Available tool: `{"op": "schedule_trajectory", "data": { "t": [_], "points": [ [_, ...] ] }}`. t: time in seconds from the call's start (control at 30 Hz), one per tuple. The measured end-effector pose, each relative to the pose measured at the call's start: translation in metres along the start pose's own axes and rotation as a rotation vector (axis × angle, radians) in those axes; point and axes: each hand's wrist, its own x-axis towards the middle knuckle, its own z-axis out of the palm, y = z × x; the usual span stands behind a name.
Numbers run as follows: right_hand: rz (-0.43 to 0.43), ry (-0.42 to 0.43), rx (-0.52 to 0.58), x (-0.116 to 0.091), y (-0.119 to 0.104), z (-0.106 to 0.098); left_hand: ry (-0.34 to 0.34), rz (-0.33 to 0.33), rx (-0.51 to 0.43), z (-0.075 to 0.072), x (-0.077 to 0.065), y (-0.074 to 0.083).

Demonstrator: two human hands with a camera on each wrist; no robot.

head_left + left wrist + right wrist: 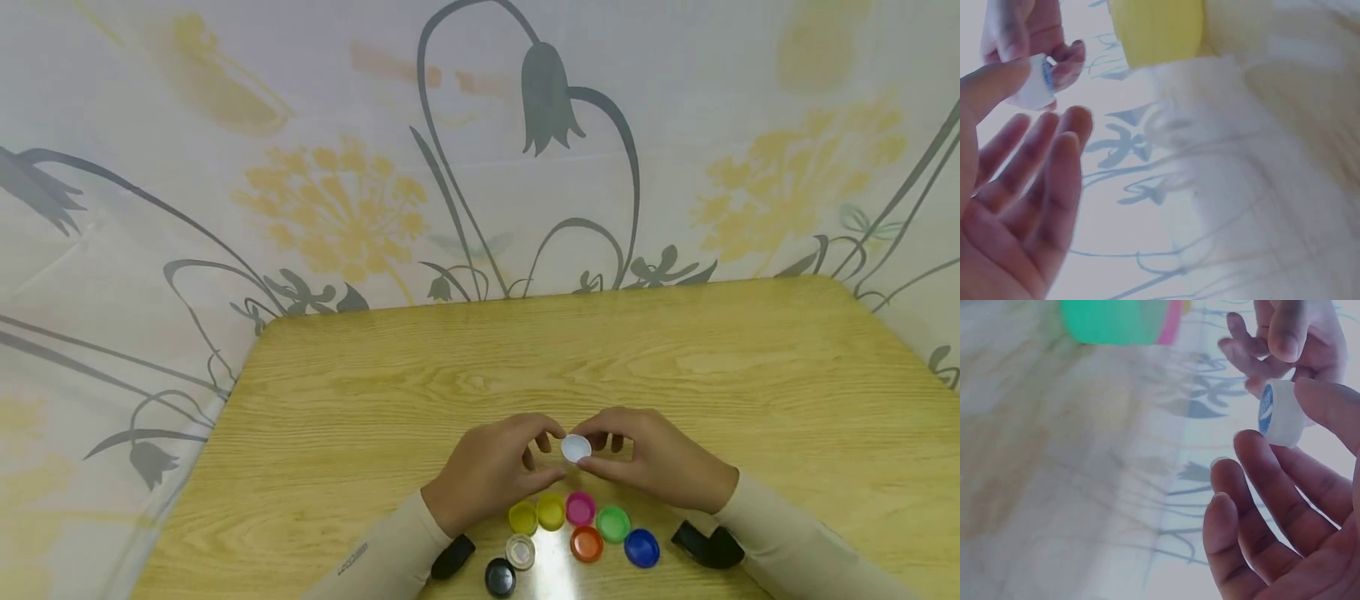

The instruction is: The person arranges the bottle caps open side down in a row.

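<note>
A small white bottle cap (576,448) is pinched between the thumb and fingers of my right hand (660,460), just above the wooden table. In the right wrist view the cap (1285,414) stands on edge and shows a blue print on its flat face. My left hand (491,462) is close on the cap's left side, fingers loosely bent and thumb apart from them, holding nothing. The left wrist view shows its spread fingers (1063,169) below the cap; whether a fingertip brushes it, I cannot tell.
Nearer me lie yellow caps (522,517), a pink cap (581,508), a green cap (613,524), an orange cap (587,543), a blue cap (642,548), a clear cap (520,552) and a black cap (500,577). A flowered cloth (480,167) hangs behind the table (360,375).
</note>
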Motion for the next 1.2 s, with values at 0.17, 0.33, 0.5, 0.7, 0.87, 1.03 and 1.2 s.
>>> {"op": "schedule_trajectory", "data": {
  "t": [0.17, 0.33, 0.5, 0.7, 0.87, 1.03, 1.2],
  "points": [
    [-0.03, 0.025, -0.007, 0.003, -0.008, -0.003, 0.192, 0.173, 0.111, -0.002, -0.009, -0.003],
    [-0.04, 0.009, 0.021, 0.004, -0.016, -0.004, 0.302, 0.3, 0.164, -0.003, -0.014, -0.006],
    [-0.083, -0.011, 0.065, 0.005, -0.022, -0.003, 0.331, 0.397, 0.178, -0.004, -0.014, -0.006],
    [-0.094, -0.02, 0.144, 0.005, -0.025, -0.002, 0.362, 0.498, 0.186, -0.008, -0.015, -0.006],
    [-0.087, -0.013, 0.185, 0.003, -0.028, -0.002, 0.403, 0.545, 0.199, -0.007, -0.013, -0.006],
    [-0.116, 0.043, 0.185, 0.003, -0.027, 0.0, 0.43, 0.557, 0.205, -0.008, -0.013, -0.007],
    [-0.155, 0.1, 0.159, 0.002, -0.026, 0.002, 0.417, 0.521, 0.151, -0.01, -0.013, -0.008]
  ]
}}
